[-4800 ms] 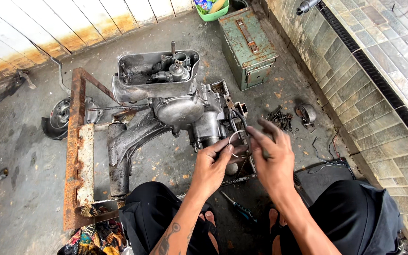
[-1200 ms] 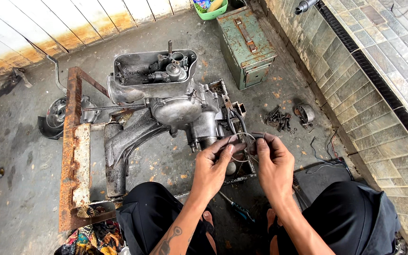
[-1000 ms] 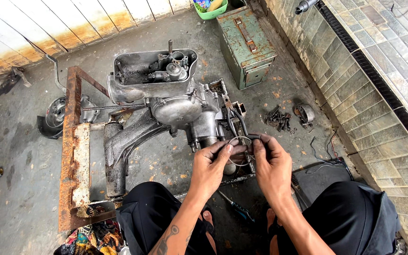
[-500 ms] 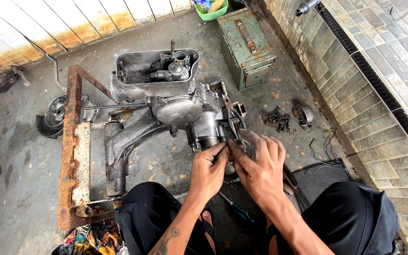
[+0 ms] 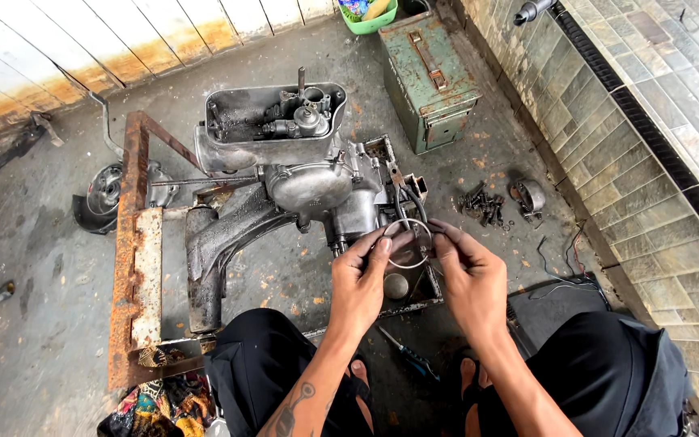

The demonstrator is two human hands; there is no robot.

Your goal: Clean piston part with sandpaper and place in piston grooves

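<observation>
Together, the left hand (image 5: pixel 359 283) and right hand (image 5: pixel 471 279) pinch a thin metal ring (image 5: pixel 408 243) between fingertips, above the greasy engine (image 5: pixel 309 190); loose bolts (image 5: pixel 481 205) and a green metal box (image 5: pixel 429 77) lie beyond.

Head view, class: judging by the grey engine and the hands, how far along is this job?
Done: the grey metal engine casing lies opened on the concrete, loose bolts beside it. In hand: left hand and right hand hold a thin metal ring above the casing. Left: the ring is unseated; bolts lie unfitted.
</observation>
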